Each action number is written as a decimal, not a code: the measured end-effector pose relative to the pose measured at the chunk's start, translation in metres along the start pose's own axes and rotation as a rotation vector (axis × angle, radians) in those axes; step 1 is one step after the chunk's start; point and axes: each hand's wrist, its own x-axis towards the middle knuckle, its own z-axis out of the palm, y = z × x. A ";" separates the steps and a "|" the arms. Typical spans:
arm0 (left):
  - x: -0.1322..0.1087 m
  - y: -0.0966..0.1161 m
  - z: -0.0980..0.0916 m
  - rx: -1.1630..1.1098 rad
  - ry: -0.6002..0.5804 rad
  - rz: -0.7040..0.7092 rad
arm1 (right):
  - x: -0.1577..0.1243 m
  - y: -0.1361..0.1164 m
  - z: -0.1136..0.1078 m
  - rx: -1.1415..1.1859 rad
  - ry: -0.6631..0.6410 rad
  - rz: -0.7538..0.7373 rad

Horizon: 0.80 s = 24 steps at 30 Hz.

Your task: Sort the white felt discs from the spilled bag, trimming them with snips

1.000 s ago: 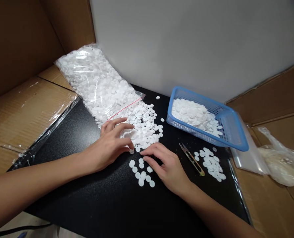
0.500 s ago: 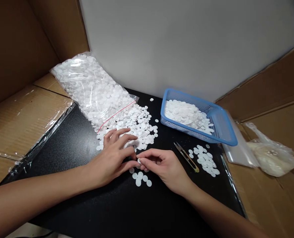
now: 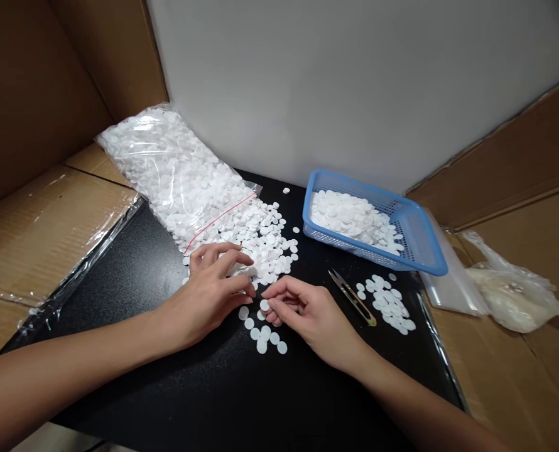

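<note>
Between the thumb and forefinger of my right hand is a small white disc. My left hand is a little to the left, its bent fingers apart over the near edge of a loose pile of white discs; I see nothing held in it. Several single discs lie flat on the black table just below both hands. The pile spreads from the mouth of a clear zip bag full of such discs, which has a red seal line.
A blue basket with more discs stands at the back right. Thread snips and a small group of discs are right of my right hand. Further right are a flat clear bag and a knotted plastic bag. Cardboard borders the table.
My left hand has drawn back to the left, away from my right hand. A disc now shows on the table below the left thumb. My right hand stays nearly in place, pinching a disc.
</note>
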 end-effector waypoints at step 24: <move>-0.005 0.005 -0.004 -0.329 -0.398 0.235 | -0.026 -0.007 -0.147 -1.334 0.150 0.079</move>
